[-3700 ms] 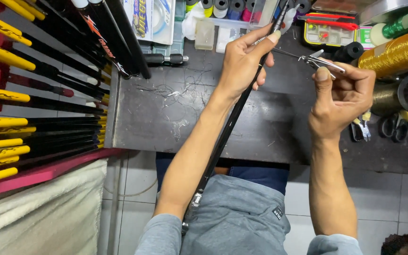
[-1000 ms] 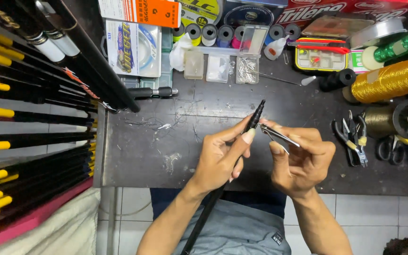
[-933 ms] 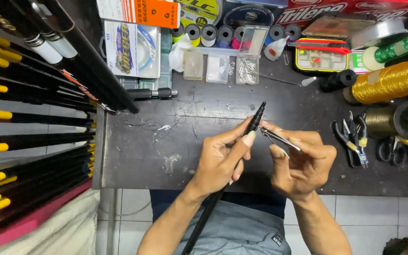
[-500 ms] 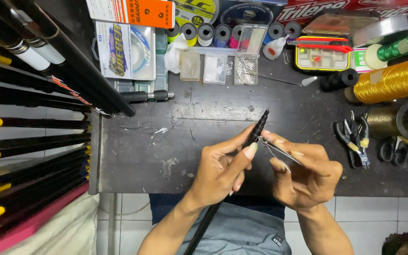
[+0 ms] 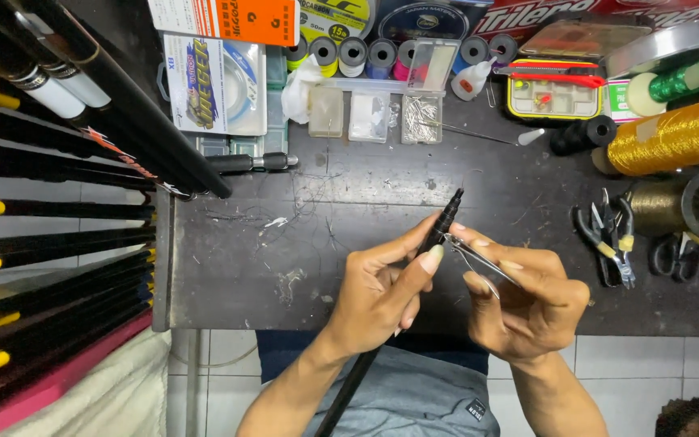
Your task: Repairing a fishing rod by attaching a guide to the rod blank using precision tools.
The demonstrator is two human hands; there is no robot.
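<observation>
Head view, item one: slim black rod (image 5: 438,235), tip up, held above the near edge of the dark workbench (image 5: 244,267), its butt running down past the lap. Left hand (image 5: 378,291) is wrapped around the rod just below the tip, thumb pressed flat along the shaft, wrist cocked inward. Right hand (image 5: 527,303), just right of the rod, has fingers clenched on small metal clippers (image 5: 479,263), whose nose touches the shaft. Judged best practice: brace both hands together, keep the rod from rolling, work the tool in small bites. Right of the rod: pliers (image 5: 608,239), gold thread spool (image 5: 677,142). Beyond it: clear parts boxes (image 5: 370,113). Left: racked rods (image 5: 50,218).
</observation>
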